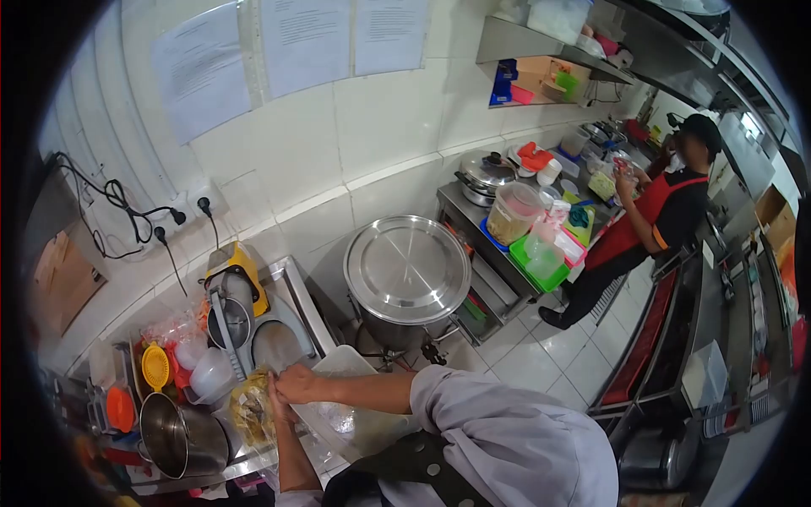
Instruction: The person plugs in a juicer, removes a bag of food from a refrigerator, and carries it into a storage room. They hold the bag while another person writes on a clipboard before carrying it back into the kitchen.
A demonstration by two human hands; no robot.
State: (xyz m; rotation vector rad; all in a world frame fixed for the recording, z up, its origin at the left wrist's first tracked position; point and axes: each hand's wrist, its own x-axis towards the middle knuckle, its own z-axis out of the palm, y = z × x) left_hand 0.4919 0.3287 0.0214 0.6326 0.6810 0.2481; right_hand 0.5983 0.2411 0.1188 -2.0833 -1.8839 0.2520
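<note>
A clear plastic bag (pixel 251 411) with yellowish-brown contents hangs at the ends of my hands, over the edge of the steel counter. My right hand (pixel 297 384) is closed in a fist at the bag's gathered side. Just below it and partly covered by it, my left hand (pixel 280 408) is closed on the bag too. Beneath my right forearm lies a translucent white plastic tub (pixel 351 422), partly hidden by the arm. A steel pot (pixel 183 435) stands left of the bag. Behind the bag is a grey and yellow machine (pixel 245 283) with a round bowl.
A large lidded stockpot (pixel 407 270) stands ahead of me on a burner. Sieves and plastic bowls (pixel 211 376) crowd the left counter. Plugs and cables (pixel 127 203) hang on the wall. To the right, a person in a red apron (pixel 646 203) works at a table with containers (pixel 515 211).
</note>
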